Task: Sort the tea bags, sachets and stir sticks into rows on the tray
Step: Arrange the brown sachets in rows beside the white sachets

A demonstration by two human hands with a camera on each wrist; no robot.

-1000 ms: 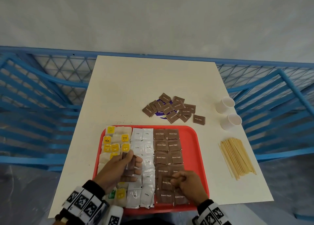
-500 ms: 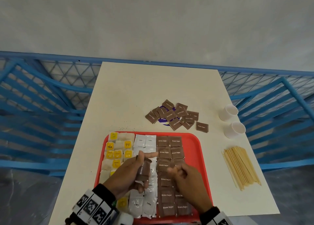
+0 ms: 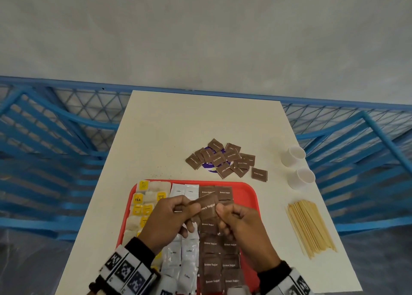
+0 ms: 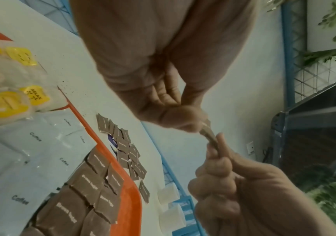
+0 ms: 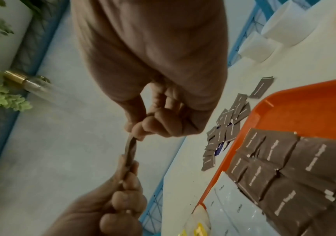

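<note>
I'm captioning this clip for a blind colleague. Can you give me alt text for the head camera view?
Both hands, left hand and right hand, pinch one brown sugar sachet above a red tray lined with tea bags, coffee and sugar sachets. Loose sachets, two white cups and stir sticks lie on the table beyond.

Red tray (image 3: 247, 196) at table's 6 o'clock edge. On it, left to right: tea bags (image 3: 142, 202) with yellow tags, two columns; white coffee sachets (image 3: 184, 253), two columns; brown sugar sachets (image 3: 219, 263), two columns, flat, edges touching. One brown sugar sachet (image 3: 208, 207) raised above tray, tilted, label up. Loose brown sachet pile (image 3: 223, 158) at tray's 12 o'clock, overlapping. Stir sticks (image 3: 310, 226), wooden bundle, at tray's 3 o'clock, off tray.
</note>
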